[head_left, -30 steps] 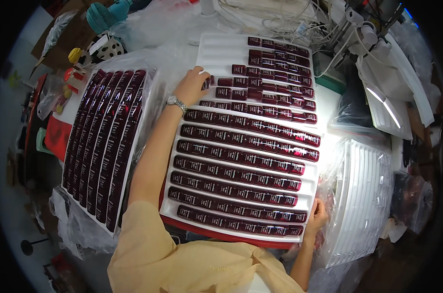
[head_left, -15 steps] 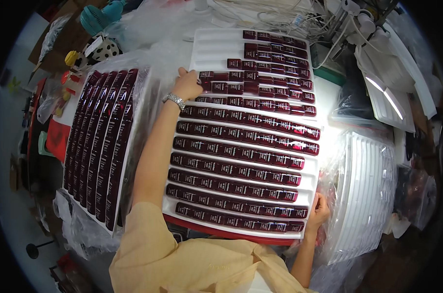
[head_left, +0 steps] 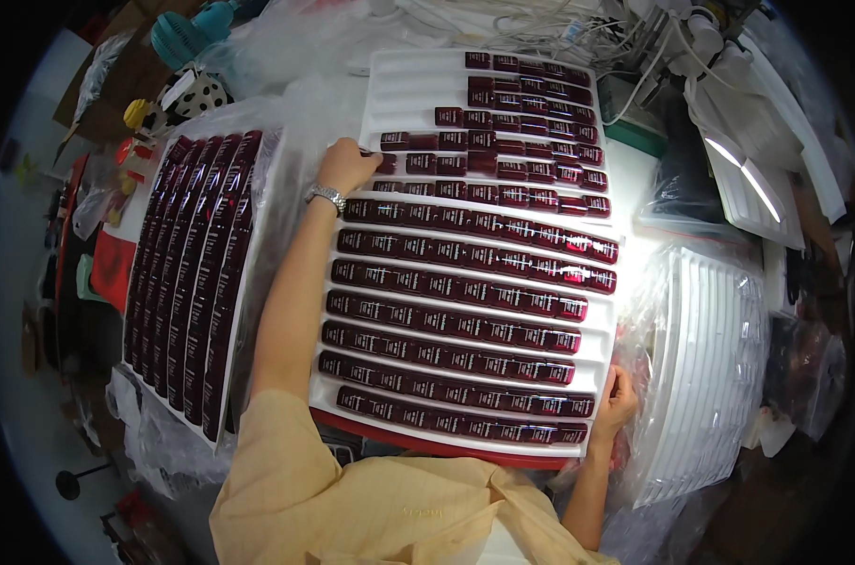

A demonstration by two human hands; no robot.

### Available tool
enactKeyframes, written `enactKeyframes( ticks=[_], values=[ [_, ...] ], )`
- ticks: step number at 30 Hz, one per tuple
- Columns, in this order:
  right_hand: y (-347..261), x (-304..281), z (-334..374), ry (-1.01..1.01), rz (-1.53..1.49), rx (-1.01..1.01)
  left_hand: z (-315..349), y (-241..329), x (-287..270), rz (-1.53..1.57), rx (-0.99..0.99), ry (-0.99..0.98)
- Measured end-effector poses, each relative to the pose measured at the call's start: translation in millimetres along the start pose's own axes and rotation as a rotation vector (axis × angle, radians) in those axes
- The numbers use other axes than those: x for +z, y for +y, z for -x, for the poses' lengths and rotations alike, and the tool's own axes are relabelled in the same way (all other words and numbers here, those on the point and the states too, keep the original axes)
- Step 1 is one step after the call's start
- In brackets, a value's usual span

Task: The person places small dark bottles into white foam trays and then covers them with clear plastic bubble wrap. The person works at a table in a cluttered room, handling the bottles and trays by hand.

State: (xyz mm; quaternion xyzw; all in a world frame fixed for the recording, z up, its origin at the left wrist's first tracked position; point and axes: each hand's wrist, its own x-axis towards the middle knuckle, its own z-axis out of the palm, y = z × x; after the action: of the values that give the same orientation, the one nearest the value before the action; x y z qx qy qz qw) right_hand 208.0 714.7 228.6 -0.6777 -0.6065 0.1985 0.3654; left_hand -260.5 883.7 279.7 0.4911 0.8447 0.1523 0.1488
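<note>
A large white ribbed tray (head_left: 592, 353) lies in front of me, tilted slightly. Its grooves hold rows of small, glossy dark red bottles (head_left: 456, 282) with pale printing. At the left end of an upper row, my left hand (head_left: 349, 165) has its fingers closed on one dark red bottle (head_left: 386, 163). A small gap parts that bottle from its neighbours in the groove. Lower down, my right hand (head_left: 618, 403) grips the tray's right edge near its near corner; some of its fingers are hidden.
On the left stands another tray (head_left: 215, 414) of dark red bottles in clear plastic. White ribbed trays (head_left: 696, 377) in plastic wrap lie to the right. Tangled cables (head_left: 531, 28) and a bright lamp (head_left: 743, 174) are at the back; a teal fan (head_left: 180, 38) stands far left.
My left hand has moved slightly down and left, and a gap has appeared beside the bottle at its fingers. My right hand keeps its grip on the tray edge.
</note>
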Motion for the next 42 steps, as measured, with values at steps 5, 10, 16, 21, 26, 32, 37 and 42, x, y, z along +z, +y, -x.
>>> enactKeyframes(
  ticks=[5, 10, 16, 21, 26, 32, 37, 42],
  values=[
    [-2, 0, -1, 0.006, 0.008, -0.001, -3, 7, -11, 0.17, -0.18, -0.262],
    [-6, -1, -1, 0.001, 0.039, 0.002, -37, -10, 20, 0.213, 0.081, 0.11],
    [-7, -1, -3, 0.004, 0.048, -0.004, -66, 12, 13, 0.01, 0.235, 0.159],
    [-5, -2, 0, -0.009, 0.066, 0.023, -77, 48, 47, -0.082, 0.258, 0.139],
    [-4, -2, 0, 0.008, 0.065, 0.025, -29, 85, 36, -0.287, 0.492, 0.353],
    [-3, -2, -2, -0.003, 0.06, 0.032, -13, 93, 52, -0.085, 0.905, -0.014],
    [-8, -2, -4, 0.0, 0.067, 0.022, -16, 94, 51, -0.095, 0.884, 0.041],
    [-10, -2, -3, 0.002, 0.05, 0.025, -1, 91, 52, -0.225, 0.98, 0.088]
  ],
)
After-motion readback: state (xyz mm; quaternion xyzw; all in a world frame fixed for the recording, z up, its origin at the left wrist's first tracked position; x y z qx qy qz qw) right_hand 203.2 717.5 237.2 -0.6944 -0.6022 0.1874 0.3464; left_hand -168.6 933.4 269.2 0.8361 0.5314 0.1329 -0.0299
